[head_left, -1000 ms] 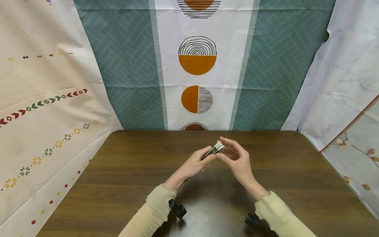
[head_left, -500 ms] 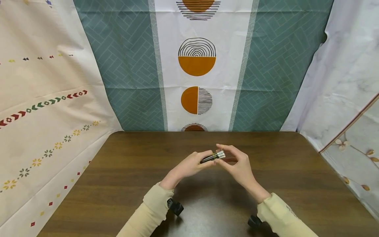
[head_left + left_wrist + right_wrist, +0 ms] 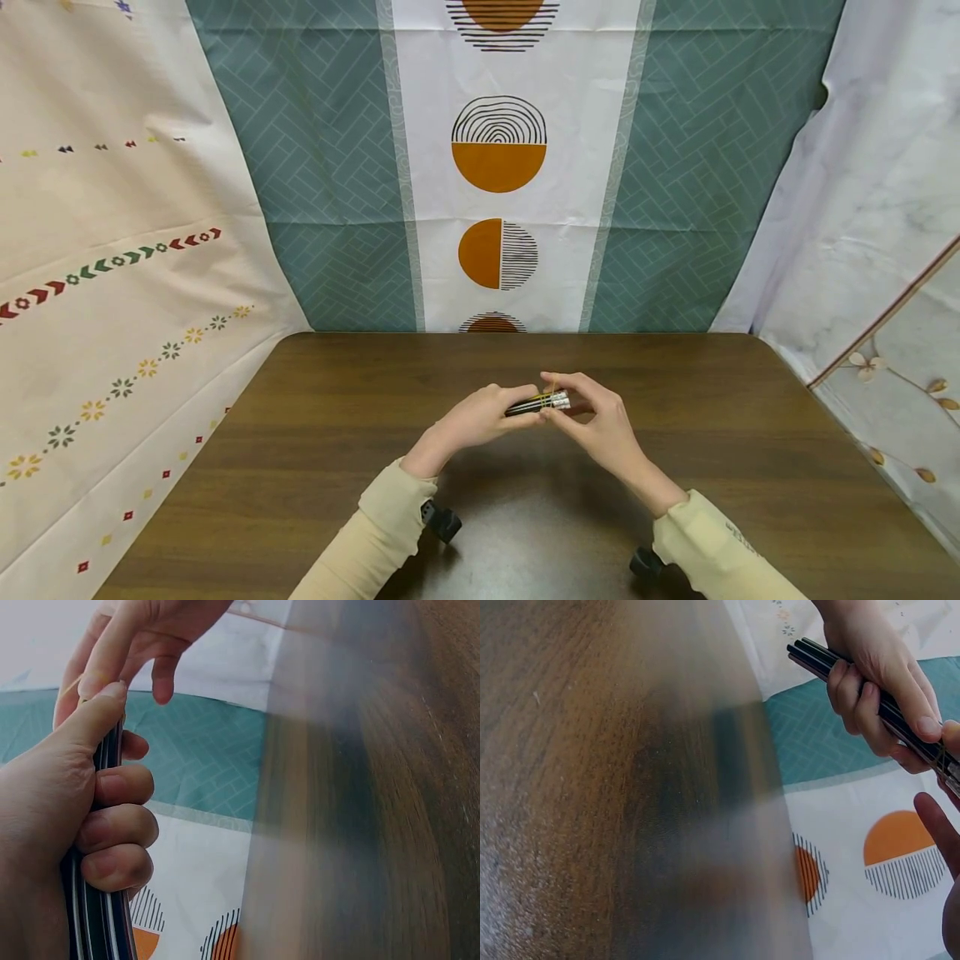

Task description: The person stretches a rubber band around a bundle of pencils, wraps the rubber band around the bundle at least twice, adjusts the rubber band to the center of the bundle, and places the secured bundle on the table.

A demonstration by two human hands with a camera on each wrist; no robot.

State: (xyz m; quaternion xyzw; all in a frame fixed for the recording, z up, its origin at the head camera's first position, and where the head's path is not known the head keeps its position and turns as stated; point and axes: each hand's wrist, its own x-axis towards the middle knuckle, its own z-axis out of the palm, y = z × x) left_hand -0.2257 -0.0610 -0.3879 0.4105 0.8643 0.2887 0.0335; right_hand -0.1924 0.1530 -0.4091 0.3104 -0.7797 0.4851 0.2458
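Note:
My left hand (image 3: 474,419) grips a bundle of slim dark pencils (image 3: 523,406) with silvery-white ends that point right. In the left wrist view its fingers wrap the pencils (image 3: 96,919), with the thumb along the top. A thin yellow rubber band (image 3: 554,385) circles the bundle near those ends, part of it stretched up to the fingertips of my right hand (image 3: 602,417). Thumb and fingers of that hand pinch the band around the bundle's end. In the right wrist view the plain ends of the pencils (image 3: 817,661) stick out behind the left hand.
Both hands are raised over a brown wooden table (image 3: 337,500). A patterned cloth (image 3: 498,275) hangs at its back edge, and pale cloths (image 3: 135,275) flank it. Each sleeve carries a black wrist camera (image 3: 442,522).
The bundle has tipped from slanting upward to nearly level. The right hand has lowered and moved slightly left, bringing the stretched rubber band from beyond the pencil ends onto the bundle.

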